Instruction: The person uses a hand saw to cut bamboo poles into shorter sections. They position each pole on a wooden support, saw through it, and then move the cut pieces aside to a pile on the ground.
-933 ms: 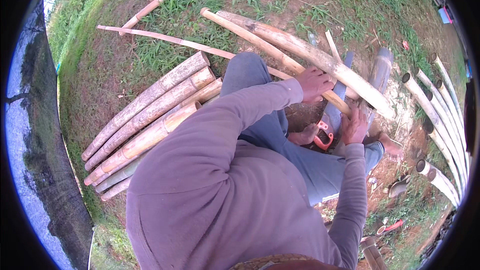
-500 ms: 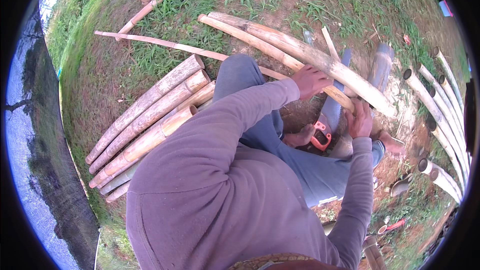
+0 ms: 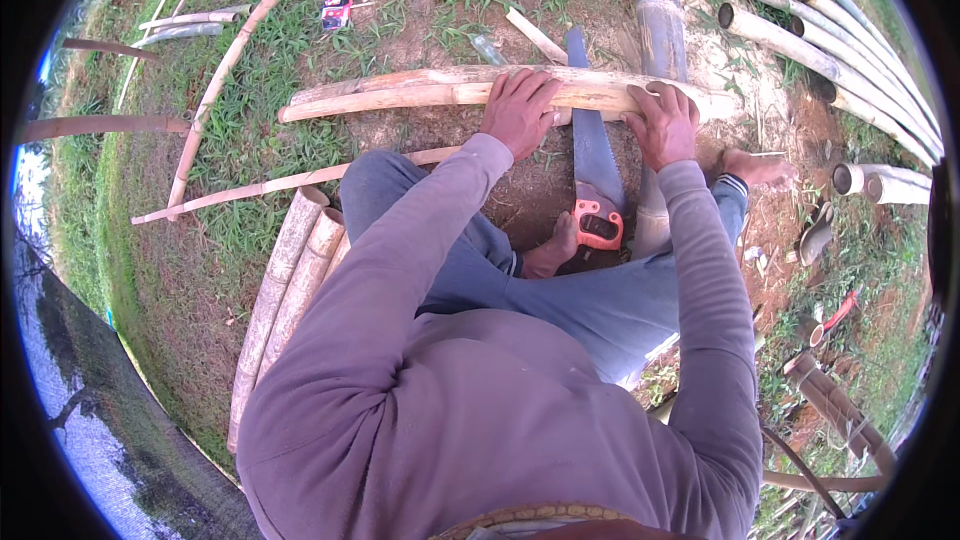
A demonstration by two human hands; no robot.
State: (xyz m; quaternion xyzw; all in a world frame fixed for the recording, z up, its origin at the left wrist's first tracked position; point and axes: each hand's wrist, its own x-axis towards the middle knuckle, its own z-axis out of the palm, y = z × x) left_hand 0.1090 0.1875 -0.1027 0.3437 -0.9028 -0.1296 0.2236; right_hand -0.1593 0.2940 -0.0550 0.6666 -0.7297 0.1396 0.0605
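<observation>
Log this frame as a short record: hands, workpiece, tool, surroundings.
left hand: left hand gripping the front pole from above
right hand: right hand curled over the same pole, near its right end
second pole: rear pole lying alongside, just beyond
tool: saw, orange handle toward the person, blade passing under both poles
beyond: grey log, clear bottle
sides: poles at left, poles at right
surface: grass and soil
</observation>
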